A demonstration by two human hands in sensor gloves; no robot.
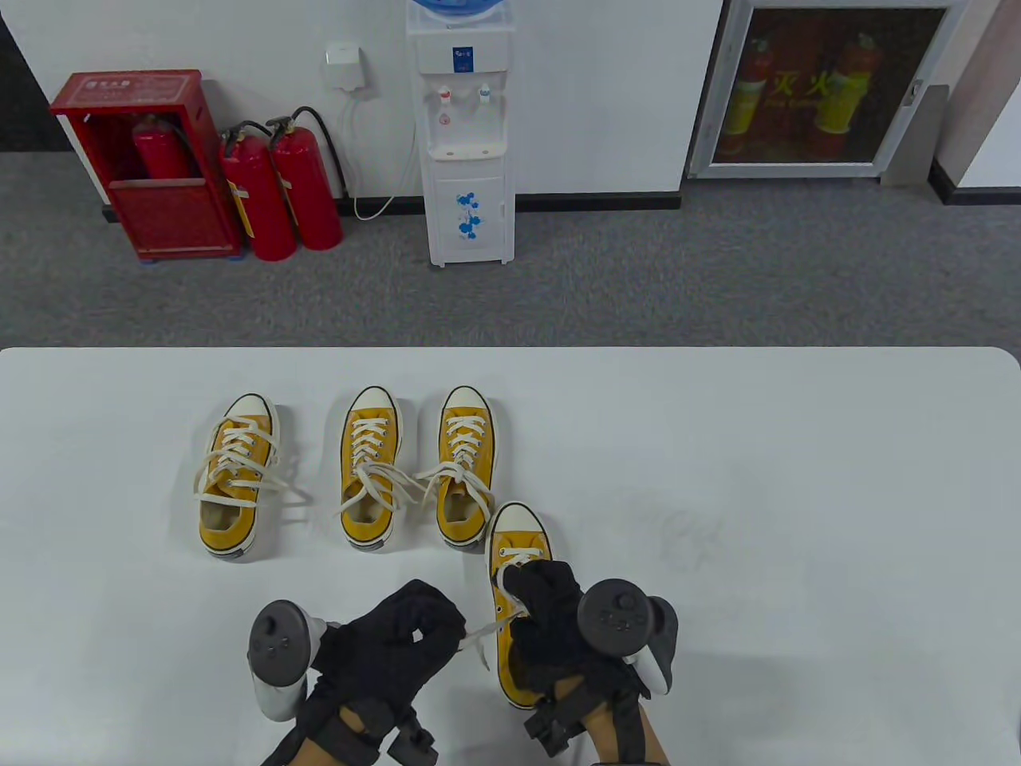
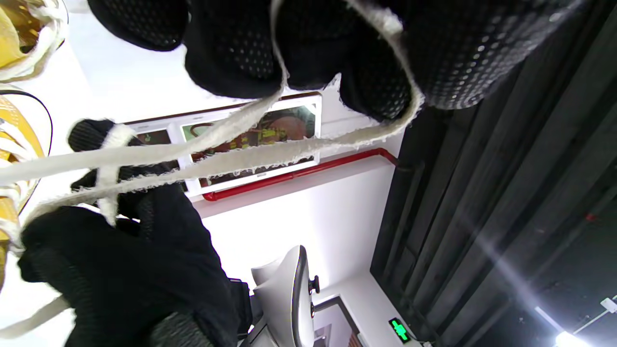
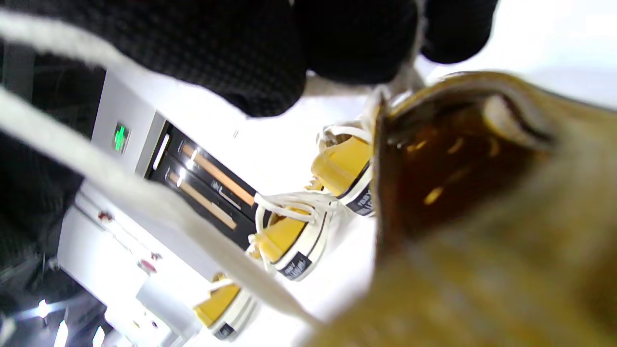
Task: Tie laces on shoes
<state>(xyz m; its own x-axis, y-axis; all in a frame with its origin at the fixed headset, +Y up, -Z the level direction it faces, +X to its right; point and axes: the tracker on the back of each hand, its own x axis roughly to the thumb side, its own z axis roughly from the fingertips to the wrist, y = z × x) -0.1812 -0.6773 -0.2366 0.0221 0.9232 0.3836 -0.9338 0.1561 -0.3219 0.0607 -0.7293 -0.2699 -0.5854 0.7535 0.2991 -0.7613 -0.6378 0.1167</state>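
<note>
A yellow sneaker (image 1: 520,550) with a white toe cap lies near the table's front edge, toe pointing away; its heel opening (image 3: 482,202) fills the right wrist view. My right hand (image 1: 542,610) rests over its laced middle, fingers curled on the laces. My left hand (image 1: 407,634) sits just left of the shoe and pinches a cream lace (image 1: 486,633) pulled out sideways. In the left wrist view the lace (image 2: 231,159) runs as two strands from my left fingers (image 2: 308,43) across to my right hand (image 2: 120,250). Which strand the right hand holds stays hidden.
Three more yellow sneakers stand in a row farther back: one at the left (image 1: 235,479), two side by side (image 1: 371,467) (image 1: 465,467), all with loose laces. The white table (image 1: 798,519) stretches to the right. Beyond it are fire extinguishers (image 1: 279,187) and a water dispenser (image 1: 467,136).
</note>
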